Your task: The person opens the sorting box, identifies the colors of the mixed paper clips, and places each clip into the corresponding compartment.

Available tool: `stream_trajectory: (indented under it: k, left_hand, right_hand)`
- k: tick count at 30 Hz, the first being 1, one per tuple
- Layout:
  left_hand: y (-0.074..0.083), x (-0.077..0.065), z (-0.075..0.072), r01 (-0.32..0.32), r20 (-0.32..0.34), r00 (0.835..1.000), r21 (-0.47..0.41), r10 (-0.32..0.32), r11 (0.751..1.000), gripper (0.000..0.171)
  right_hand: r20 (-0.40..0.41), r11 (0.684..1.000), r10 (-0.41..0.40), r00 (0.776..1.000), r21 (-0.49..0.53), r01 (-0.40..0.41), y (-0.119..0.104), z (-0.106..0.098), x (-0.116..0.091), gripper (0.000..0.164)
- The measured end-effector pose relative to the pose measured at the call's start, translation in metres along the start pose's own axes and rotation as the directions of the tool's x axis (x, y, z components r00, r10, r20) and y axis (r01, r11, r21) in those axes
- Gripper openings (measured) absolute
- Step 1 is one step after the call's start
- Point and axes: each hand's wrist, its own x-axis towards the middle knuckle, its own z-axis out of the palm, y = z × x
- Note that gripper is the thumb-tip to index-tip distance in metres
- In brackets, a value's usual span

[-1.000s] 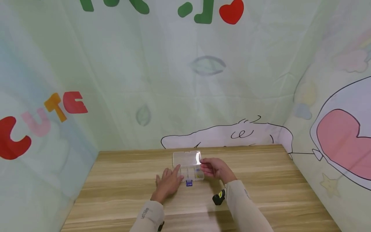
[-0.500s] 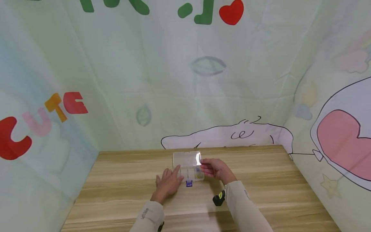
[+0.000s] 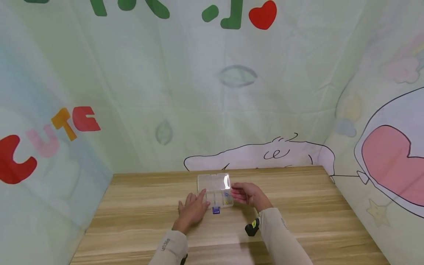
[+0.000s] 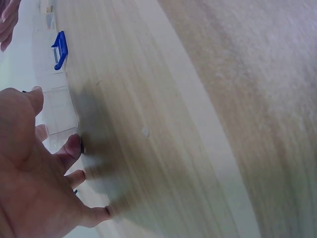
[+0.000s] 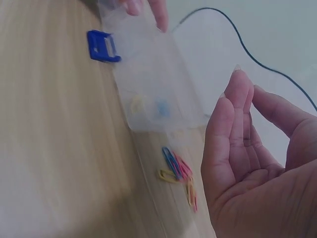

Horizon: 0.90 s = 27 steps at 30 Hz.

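Observation:
A clear plastic compartment box [image 3: 215,198] lies near the table's back edge, its lid [image 3: 212,182] raised at the back. On its front edge is a blue latch [image 3: 216,210]. Blue and yellow bits show in its rightmost compartment. My left hand [image 3: 192,209] rests at the box's left end with its fingers spread. Just right of the box is my right hand [image 3: 250,194]; thumb and fingertips come close together, and nothing shows between them. In the right wrist view, several coloured paper clips [image 5: 177,171] lie just beyond the box's end, below the right fingers [image 5: 218,139].
The wooden table [image 3: 139,221] ends at a printed cloth backdrop [image 3: 185,92], which also rises along the left and right sides. A black device [image 3: 252,227] sits at the right sleeve's cuff.
My right hand has shifted slightly to the right, away from the lid's corner. My left hand and the box keep their places.

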Motion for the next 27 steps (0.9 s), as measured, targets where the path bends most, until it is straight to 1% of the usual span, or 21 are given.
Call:
stream_trajectory:
  k: [3,8,12,14,17,21,27]
  left_hand:
    - [0.002,-0.001,0.0,-0.001,-0.001,1.0,-0.007,0.001,1.0,0.057]
    - [0.004,-0.002,0.0,0.002,0.001,1.0,-0.015,-0.002,1.0,0.057]
    - [0.003,-0.001,0.0,0.005,-0.005,1.0,-0.011,-0.005,1.0,0.057]
    - [0.002,-0.001,0.0,0.007,-0.004,1.0,-0.008,-0.007,1.0,0.057]
    - [0.001,0.0,0.0,0.008,-0.001,1.0,-0.01,-0.008,1.0,0.057]
    - [0.003,-0.001,-0.002,0.007,0.006,1.0,-0.015,-0.007,1.0,0.056]
    - [0.004,-0.002,-0.004,0.003,0.007,1.0,-0.018,-0.003,1.0,0.057]
  right_hand:
    - [-0.025,1.0,-0.015,1.0,0.021,0.015,-0.001,-0.012,-0.001,0.037]
    - [-0.073,0.998,-0.032,0.997,0.052,0.036,-0.006,-0.042,-0.005,0.041]
    - [-0.103,0.997,-0.036,0.994,0.063,0.042,-0.006,-0.064,-0.007,0.04]
    - [-0.119,0.997,-0.03,0.992,0.066,0.038,-0.003,-0.071,-0.007,0.038]
    - [-0.128,0.998,-0.011,0.992,0.065,0.02,0.004,-0.077,-0.008,0.037]
    - [-0.136,0.999,0.008,0.991,0.051,-0.001,0.015,-0.076,-0.007,0.035]
    - [-0.129,1.0,-0.009,0.992,-0.011,0.007,0.027,-0.065,-0.004,0.03]
